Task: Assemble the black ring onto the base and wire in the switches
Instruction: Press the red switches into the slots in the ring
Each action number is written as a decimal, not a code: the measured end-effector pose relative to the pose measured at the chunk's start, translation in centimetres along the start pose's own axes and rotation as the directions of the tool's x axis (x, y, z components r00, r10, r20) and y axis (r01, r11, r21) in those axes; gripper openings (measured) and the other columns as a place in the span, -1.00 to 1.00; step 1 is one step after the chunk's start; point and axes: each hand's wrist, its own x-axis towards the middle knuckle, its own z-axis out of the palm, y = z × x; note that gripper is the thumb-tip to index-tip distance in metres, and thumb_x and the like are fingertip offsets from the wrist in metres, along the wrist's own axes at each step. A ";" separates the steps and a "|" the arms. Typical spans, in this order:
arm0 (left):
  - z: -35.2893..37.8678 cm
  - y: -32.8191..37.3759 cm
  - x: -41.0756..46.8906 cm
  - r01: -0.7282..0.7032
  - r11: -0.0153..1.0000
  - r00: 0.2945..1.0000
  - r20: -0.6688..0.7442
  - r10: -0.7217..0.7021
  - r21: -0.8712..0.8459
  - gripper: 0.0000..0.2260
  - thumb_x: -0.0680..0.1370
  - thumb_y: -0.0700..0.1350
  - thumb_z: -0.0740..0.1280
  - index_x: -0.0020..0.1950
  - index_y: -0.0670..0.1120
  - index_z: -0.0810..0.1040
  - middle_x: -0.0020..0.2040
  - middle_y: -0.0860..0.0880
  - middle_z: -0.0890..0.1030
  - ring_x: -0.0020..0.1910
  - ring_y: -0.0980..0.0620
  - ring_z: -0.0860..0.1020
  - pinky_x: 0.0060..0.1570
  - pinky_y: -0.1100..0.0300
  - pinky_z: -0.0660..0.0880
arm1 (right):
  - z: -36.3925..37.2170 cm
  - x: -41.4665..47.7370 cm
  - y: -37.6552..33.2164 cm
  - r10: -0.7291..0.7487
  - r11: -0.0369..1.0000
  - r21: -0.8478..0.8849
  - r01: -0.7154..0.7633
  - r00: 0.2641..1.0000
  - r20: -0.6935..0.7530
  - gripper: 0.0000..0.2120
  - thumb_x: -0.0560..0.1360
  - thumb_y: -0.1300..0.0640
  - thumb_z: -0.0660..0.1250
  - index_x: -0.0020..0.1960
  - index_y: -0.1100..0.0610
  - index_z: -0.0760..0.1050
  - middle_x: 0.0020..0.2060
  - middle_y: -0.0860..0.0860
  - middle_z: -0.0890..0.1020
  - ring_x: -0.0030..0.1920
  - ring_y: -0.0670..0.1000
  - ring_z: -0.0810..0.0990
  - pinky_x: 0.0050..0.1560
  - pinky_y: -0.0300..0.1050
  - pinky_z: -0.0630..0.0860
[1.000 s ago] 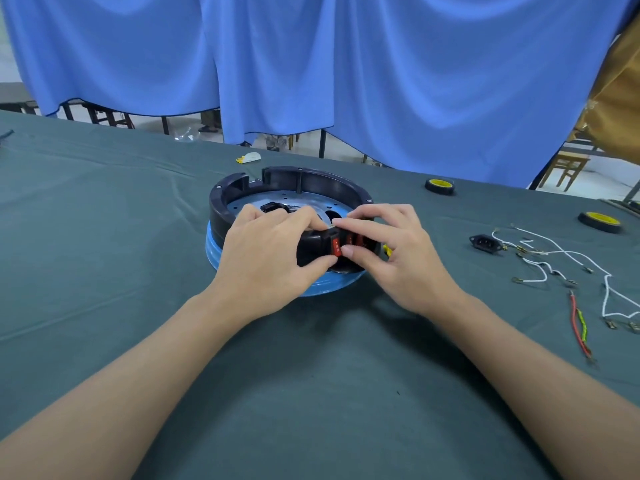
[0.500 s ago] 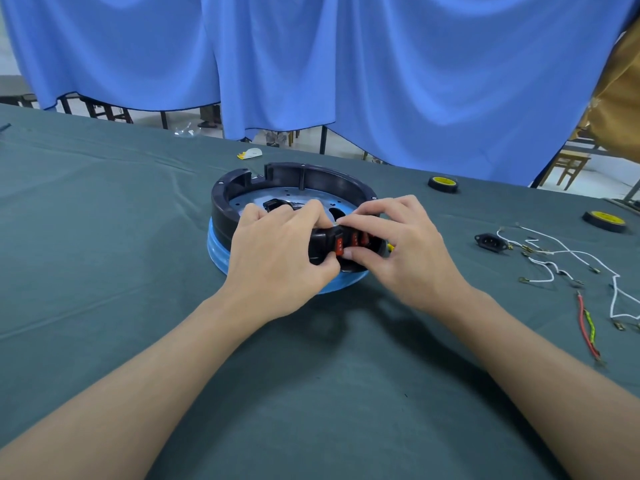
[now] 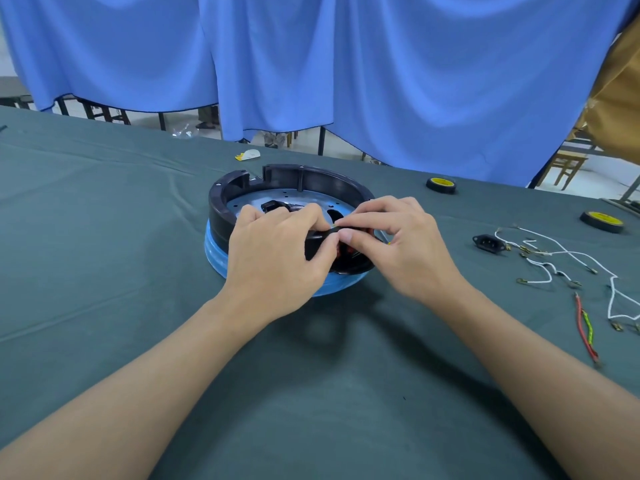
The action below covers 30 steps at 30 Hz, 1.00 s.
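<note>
Your black ring sits on the blue base mid-tabletop, both grips clamped on its near rim above the red switches, left hand curled over, right hand pinching thumb to forefinger.

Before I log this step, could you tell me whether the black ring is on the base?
On: the ring sits atop the blue base. Whether it is fully seated, I cannot tell.

Green-clothed table bears the blue base, loose wires, a socket and wheels
</note>
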 end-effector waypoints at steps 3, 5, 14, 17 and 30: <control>0.1 0.1 -0.2 -0.026 1.000 1.000 -0.010 0.026 0.009 -0.81 0.52 0.05 0.28 -0.14 -0.03 0.60 -0.33 0.08 0.61 -0.30 -0.03 0.54 -0.09 0.07 0.28 | -0.1 -0.1 0.1 -0.014 1.000 -0.005 0.014 1.000 0.006 -0.87 0.49 -0.07 0.36 0.00 -0.24 0.64 -0.04 -0.28 0.56 0.09 -0.08 0.37 0.10 -0.13 0.39; 0.2 0.0 -0.4 -0.066 0.997 0.997 -0.036 0.067 0.038 -0.80 0.54 0.04 0.28 -0.12 -0.05 0.61 -0.29 0.08 0.63 -0.27 -0.05 0.56 -0.09 0.04 0.29 | -0.3 -0.2 0.2 -0.078 0.996 -0.038 0.078 0.997 -0.007 -0.84 0.52 -0.03 0.35 0.06 -0.15 0.64 -0.02 -0.26 0.57 0.08 -0.08 0.40 0.09 -0.26 0.36; 0.8 -0.4 -0.6 -0.131 0.977 0.980 -0.130 0.154 0.170 -0.76 0.59 -0.02 0.26 -0.07 -0.12 0.66 -0.18 0.00 0.65 -0.17 -0.11 0.56 -0.08 0.03 0.33 | -5.9 0.4 7.6 0.339 0.720 -0.587 -0.370 0.926 -0.167 -0.72 0.53 0.03 0.27 0.21 0.05 0.57 0.22 0.10 0.54 0.24 0.19 0.38 0.20 0.05 0.36; 1.2 -0.3 -0.6 -0.145 0.969 0.974 -0.141 0.175 0.201 -0.76 0.59 -0.03 0.26 -0.08 -0.12 0.67 -0.17 -0.02 0.63 -0.16 -0.13 0.55 -0.10 0.02 0.33 | -5.7 -1.0 9.2 0.385 0.552 -0.708 -0.440 0.888 -0.252 -0.68 0.52 0.02 0.26 0.21 0.12 0.53 0.21 0.17 0.52 0.25 0.24 0.36 0.20 0.11 0.31; 1.0 -0.6 -0.5 -0.142 0.975 0.973 -0.159 0.169 0.169 -0.72 0.61 -0.02 0.21 -0.07 -0.11 0.67 -0.14 0.01 0.64 -0.14 -0.10 0.53 -0.06 0.04 0.32 | -7.0 -0.5 10.7 0.520 0.570 -0.691 -0.444 0.846 -0.116 -0.67 0.46 0.26 0.27 0.22 0.11 0.51 0.15 0.17 0.47 0.18 0.26 0.47 0.19 0.09 0.32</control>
